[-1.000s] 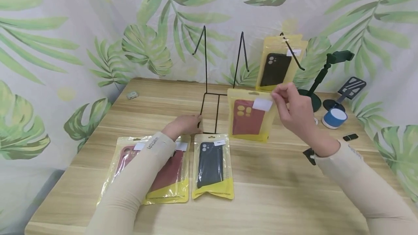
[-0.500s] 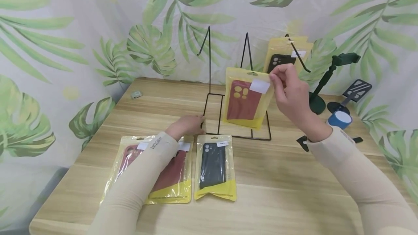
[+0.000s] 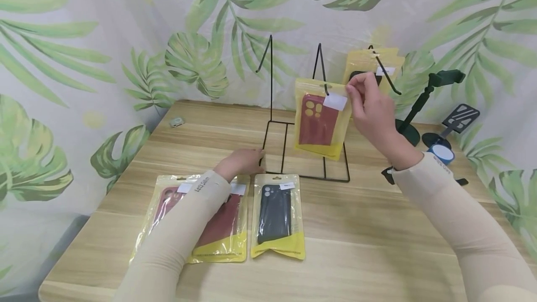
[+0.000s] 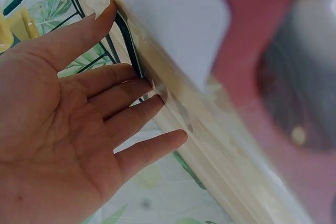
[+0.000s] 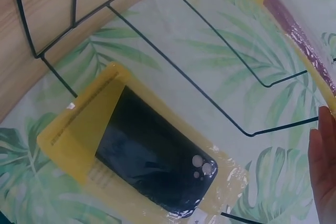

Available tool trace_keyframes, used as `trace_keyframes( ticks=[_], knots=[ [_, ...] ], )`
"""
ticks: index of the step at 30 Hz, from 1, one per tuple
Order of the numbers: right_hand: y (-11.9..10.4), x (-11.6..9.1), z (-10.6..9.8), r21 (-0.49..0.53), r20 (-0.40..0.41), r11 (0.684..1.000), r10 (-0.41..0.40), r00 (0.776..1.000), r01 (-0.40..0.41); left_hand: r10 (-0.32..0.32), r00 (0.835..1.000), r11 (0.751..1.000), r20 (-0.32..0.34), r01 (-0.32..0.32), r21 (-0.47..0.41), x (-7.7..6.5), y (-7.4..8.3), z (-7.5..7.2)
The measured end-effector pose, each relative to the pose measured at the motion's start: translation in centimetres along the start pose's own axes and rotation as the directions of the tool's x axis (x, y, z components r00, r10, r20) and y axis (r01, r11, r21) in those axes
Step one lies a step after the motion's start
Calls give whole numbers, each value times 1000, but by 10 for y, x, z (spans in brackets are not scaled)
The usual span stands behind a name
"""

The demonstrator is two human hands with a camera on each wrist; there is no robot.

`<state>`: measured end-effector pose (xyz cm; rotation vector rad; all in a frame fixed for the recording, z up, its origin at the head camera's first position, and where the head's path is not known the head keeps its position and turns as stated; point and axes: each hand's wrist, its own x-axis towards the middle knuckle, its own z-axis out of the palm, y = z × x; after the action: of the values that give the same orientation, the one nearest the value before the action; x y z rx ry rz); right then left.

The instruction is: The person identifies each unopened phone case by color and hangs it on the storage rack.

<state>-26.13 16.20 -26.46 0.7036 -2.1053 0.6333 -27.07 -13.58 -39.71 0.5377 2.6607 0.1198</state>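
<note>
Shop-style display corner, whether a real shop I can't tell, clock read on the head view, leaf-print cloth (image 3: 251, 17) at twelve, wood-grain worktop (image 3: 344, 236) at six, wire hook rack (image 3: 271, 83) at one, bagged phone cases (image 3: 274, 213) at six, phone stand (image 3: 416, 107) near three

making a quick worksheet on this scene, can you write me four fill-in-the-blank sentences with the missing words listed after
1. The right hand pinches a yellow-edged pouch that holds a ____ phone case.
2. The black wire rack has ____ upper hooks.
3. The hand at the rack's base is the person's ____ hand.
4. In the head view, the blue-and-white round object is to the ____ of the rack.

Missing words: red; three; left; right
</note>
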Motion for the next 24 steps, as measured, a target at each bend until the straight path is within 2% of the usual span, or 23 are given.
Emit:
trace_keyframes(
  ticks=[7, 13, 24],
  knots=[
    [8, 12, 10, -77, 27, 995, 70, 997, -67, 13, 1000, 1000, -9, -13, -19, -3, 1, -1],
    [17, 24, 20, -129, 35, 988, 89, 995, -83, 14, 1000, 999, -11, -14, -35, -4, 0, 0],
    [28, 49, 37, -241, 88, 959, 177, 980, -151, 20, 999, 1000, -26, -20, -19, 1, -3, 3]
  ],
)
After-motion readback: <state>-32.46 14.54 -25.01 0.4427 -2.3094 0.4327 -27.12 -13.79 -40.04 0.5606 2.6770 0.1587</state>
